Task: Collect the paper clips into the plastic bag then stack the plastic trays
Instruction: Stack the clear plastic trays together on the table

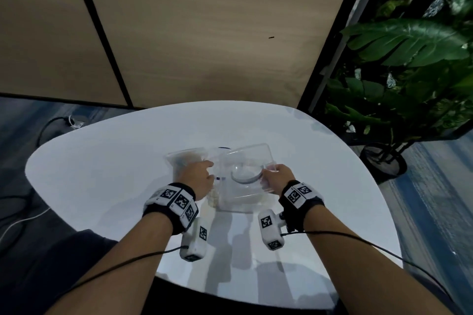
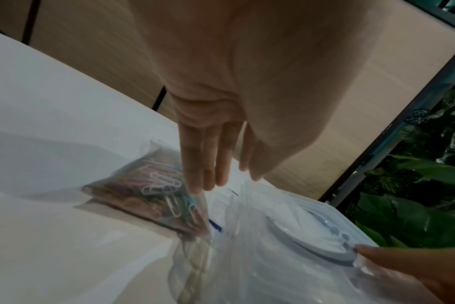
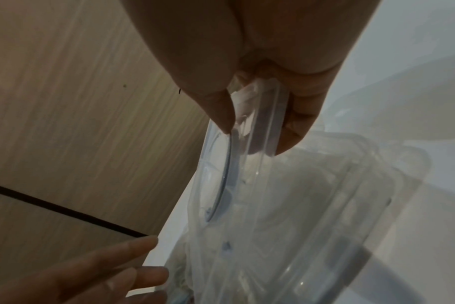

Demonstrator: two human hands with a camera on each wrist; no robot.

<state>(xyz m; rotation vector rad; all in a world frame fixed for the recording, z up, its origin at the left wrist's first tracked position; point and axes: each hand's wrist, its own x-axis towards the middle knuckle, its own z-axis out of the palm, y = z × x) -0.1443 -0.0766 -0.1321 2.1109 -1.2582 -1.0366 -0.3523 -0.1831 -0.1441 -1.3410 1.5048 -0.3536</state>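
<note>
A clear plastic bag [image 1: 183,160] [image 2: 122,189] full of coloured paper clips [image 2: 161,185] lies on the white table [image 1: 102,174], left of the trays. My left hand [image 1: 198,176] [image 2: 221,181] has straight fingers whose tips touch the bag's right end. My right hand [image 1: 277,174] [image 3: 256,137] pinches the right rim of a clear plastic tray [image 1: 250,156] [image 2: 312,226] [image 3: 221,185], thumb on top and fingers beneath. That tray is tilted above a second clear tray [image 1: 238,202] [image 3: 351,205] resting on the table.
The oval table ends close behind the trays, against a wooden wall panel [image 1: 204,33]. A large potted plant [image 1: 399,84] stands off the table's right side. Cables [image 1: 48,125] lie on the floor at left.
</note>
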